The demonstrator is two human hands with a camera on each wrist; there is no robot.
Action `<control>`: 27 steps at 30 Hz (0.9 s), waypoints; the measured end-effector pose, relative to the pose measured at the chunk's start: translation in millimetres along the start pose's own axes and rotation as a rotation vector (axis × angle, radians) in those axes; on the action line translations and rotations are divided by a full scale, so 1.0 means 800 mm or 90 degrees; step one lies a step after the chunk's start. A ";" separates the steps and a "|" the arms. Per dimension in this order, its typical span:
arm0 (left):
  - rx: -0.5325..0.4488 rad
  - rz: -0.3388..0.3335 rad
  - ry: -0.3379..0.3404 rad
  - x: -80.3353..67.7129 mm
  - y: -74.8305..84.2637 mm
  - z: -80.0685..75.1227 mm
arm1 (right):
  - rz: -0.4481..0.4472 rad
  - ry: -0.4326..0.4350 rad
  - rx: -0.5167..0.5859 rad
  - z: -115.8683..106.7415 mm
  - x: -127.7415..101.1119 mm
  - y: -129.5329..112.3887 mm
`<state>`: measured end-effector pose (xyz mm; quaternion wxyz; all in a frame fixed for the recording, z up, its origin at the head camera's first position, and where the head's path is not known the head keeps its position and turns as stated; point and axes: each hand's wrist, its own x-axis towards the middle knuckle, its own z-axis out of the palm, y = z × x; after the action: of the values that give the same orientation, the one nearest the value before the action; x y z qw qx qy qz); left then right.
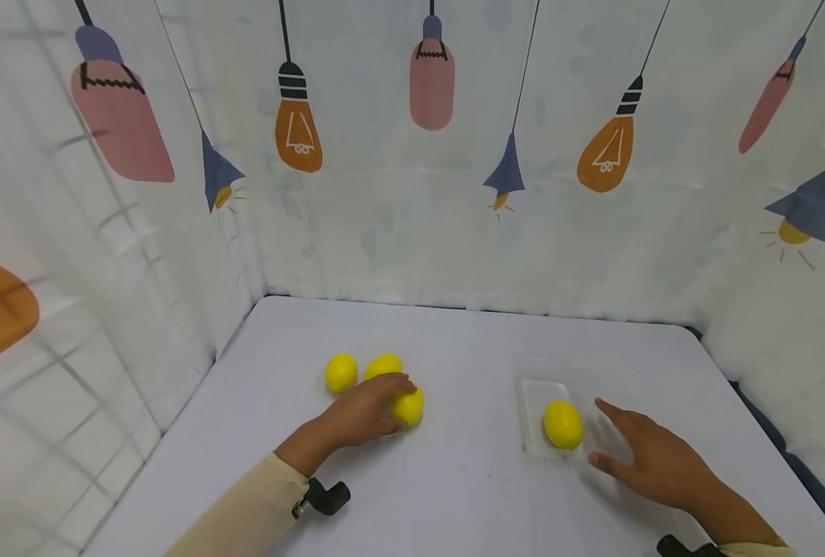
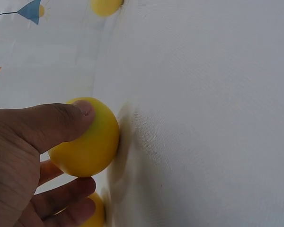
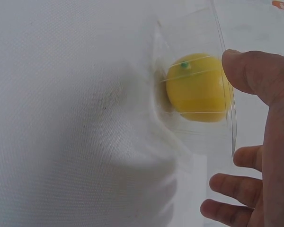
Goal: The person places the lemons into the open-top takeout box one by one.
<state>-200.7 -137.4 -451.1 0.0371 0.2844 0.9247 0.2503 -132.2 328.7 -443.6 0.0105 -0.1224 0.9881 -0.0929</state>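
Note:
My left hand (image 1: 374, 402) grips a yellow lemon (image 1: 409, 405) on the white table, thumb and fingers curled round it (image 2: 87, 139). Two more lemons (image 1: 340, 372) (image 1: 383, 365) lie just behind that hand. A fourth lemon (image 1: 563, 424) sits in a clear plastic tray (image 1: 539, 394) to the right; the right wrist view shows it through the tray wall (image 3: 196, 87). My right hand (image 1: 638, 452) rests open on the table beside the tray, fingers spread, thumb near the tray's near corner.
White cloth walls printed with lamps enclose the table (image 1: 454, 495) on the left, back and right. Black wrist mounts (image 1: 325, 497) show at both sleeves. The table's right edge (image 1: 789, 456) runs close to the right hand.

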 end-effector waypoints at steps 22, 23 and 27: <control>-0.077 -0.014 -0.026 0.017 0.014 0.009 | 0.007 0.001 0.001 0.002 0.000 0.002; -0.077 -0.016 -0.028 0.018 0.015 0.010 | 0.007 0.001 0.001 0.002 0.000 0.003; -0.078 -0.025 -0.038 0.022 0.024 0.012 | 0.005 0.002 0.002 0.003 0.000 0.004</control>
<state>-203.7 -110.3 -448.8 0.0869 0.2709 0.9116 0.2968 -132.8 331.5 -447.0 0.0091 -0.1185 0.9884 -0.0945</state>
